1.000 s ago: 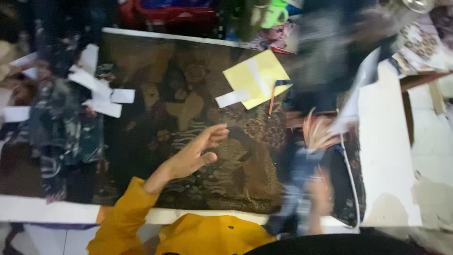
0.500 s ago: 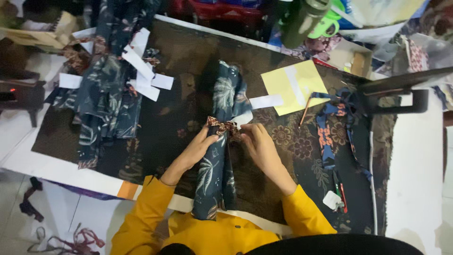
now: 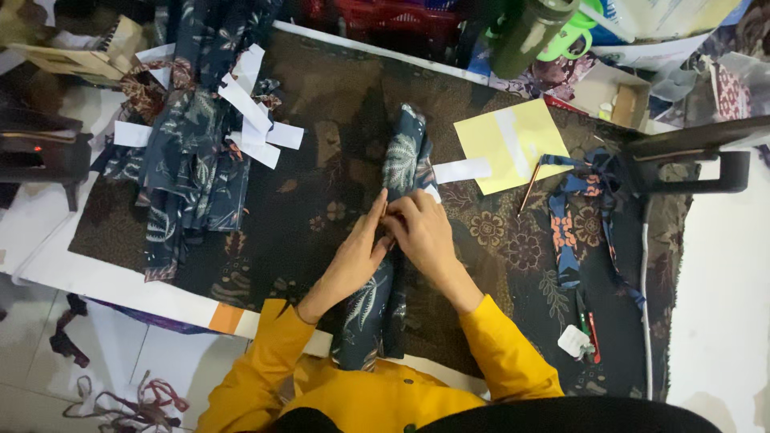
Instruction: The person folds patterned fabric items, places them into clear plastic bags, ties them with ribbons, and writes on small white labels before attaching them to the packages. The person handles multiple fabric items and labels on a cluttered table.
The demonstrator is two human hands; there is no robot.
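From the head view, the dark blue leaf-print fabric strip (image 3: 395, 240) lies in the middle of the surface (image 3: 321, 200), running from far to near. Both hands pinch it together: the left hand (image 3: 357, 255) with fingers straight, the right hand (image 3: 423, 232) curled over. To fold it well, keep the edges even and press flat.

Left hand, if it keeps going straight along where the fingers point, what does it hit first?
The left hand points up and slightly right, its fingertips already on the folded dark blue floral fabric strip. Straight on, it would likely ride along that strip first, beside the right hand; depth is hard to judge from above.
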